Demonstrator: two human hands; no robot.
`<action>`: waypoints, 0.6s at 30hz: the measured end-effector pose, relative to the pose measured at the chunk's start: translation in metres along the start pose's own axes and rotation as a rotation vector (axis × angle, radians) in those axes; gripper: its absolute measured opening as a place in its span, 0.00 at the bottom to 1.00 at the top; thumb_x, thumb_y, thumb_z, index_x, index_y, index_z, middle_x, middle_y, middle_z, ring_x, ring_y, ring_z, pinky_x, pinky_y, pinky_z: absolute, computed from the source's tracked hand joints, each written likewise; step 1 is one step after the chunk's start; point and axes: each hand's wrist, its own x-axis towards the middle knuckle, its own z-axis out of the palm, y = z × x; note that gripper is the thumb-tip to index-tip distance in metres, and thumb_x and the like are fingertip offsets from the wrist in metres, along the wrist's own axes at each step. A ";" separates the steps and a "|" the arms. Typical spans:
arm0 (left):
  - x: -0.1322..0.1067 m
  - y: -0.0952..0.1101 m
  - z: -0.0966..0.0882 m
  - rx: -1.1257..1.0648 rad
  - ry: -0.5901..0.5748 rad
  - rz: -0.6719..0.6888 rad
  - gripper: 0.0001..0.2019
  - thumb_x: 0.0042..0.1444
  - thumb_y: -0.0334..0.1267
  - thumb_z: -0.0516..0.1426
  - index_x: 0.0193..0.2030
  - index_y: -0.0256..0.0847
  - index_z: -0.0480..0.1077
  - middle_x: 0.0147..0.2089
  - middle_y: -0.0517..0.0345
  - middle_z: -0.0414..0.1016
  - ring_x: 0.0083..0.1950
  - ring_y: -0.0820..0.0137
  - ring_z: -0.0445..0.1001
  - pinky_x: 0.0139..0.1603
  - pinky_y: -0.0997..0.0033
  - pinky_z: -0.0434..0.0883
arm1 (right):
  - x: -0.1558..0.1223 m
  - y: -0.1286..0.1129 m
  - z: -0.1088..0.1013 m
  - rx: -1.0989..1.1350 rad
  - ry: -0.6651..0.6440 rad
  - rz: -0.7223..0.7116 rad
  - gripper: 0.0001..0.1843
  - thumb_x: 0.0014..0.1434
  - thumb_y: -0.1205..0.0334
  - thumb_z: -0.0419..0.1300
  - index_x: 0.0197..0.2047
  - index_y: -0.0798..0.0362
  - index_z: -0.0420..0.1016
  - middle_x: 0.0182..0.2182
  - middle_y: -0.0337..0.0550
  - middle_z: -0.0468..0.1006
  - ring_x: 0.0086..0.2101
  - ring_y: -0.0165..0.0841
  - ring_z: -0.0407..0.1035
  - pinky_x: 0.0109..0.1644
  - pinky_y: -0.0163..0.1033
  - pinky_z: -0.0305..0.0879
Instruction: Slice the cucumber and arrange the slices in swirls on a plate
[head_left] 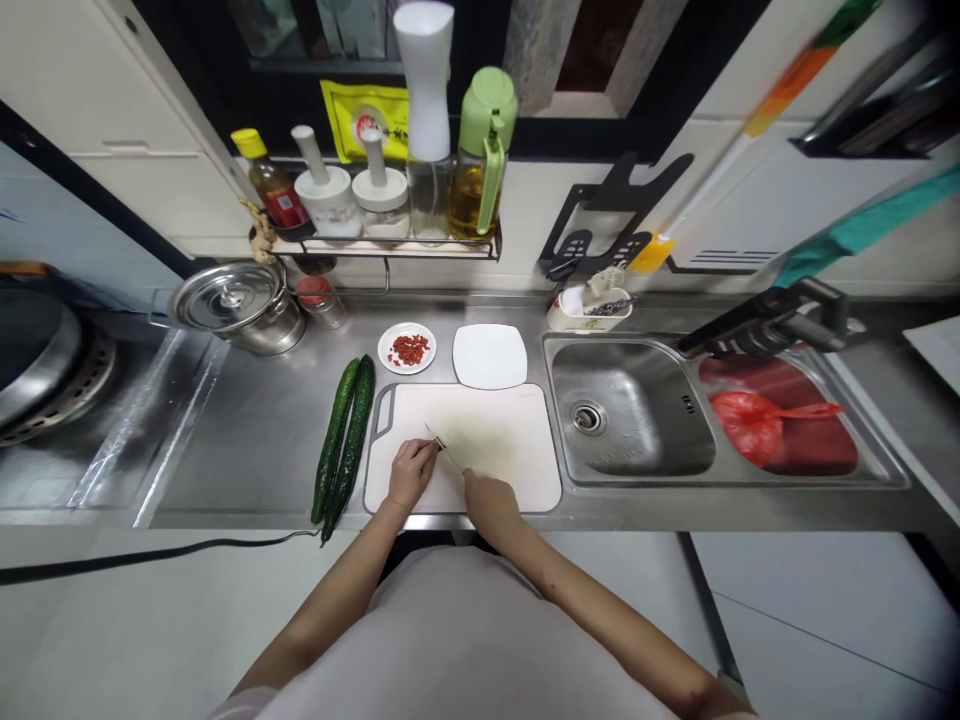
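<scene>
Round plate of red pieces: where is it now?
In the head view, the round plate sits left of centre on the counter, beyond the cutting board and left of the square white plate.

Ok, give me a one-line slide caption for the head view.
Left hand close to the knife in the right hand, over a white cutting board beside two cucumbers.

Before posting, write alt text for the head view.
Over a white cutting board, a person's right hand holds what looks like a knife, the left hand close beside it. Two cucumbers lie to the left, a sink to the right, a dish of red pieces behind.
</scene>
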 end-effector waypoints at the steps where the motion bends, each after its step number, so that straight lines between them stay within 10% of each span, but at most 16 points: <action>1: 0.000 0.000 0.000 0.002 -0.002 0.001 0.10 0.64 0.36 0.52 0.42 0.42 0.75 0.39 0.52 0.76 0.42 0.68 0.72 0.45 0.65 0.71 | 0.000 -0.001 -0.001 0.002 -0.001 0.002 0.16 0.64 0.72 0.42 0.49 0.57 0.67 0.37 0.56 0.80 0.42 0.41 0.76 0.40 0.39 0.68; 18: -0.001 -0.001 0.002 -0.005 -0.032 -0.005 0.10 0.64 0.35 0.50 0.42 0.43 0.74 0.40 0.52 0.75 0.42 0.67 0.72 0.45 0.65 0.70 | 0.012 -0.004 -0.013 0.024 -0.028 -0.020 0.14 0.63 0.72 0.46 0.49 0.57 0.68 0.38 0.56 0.80 0.42 0.40 0.76 0.41 0.39 0.69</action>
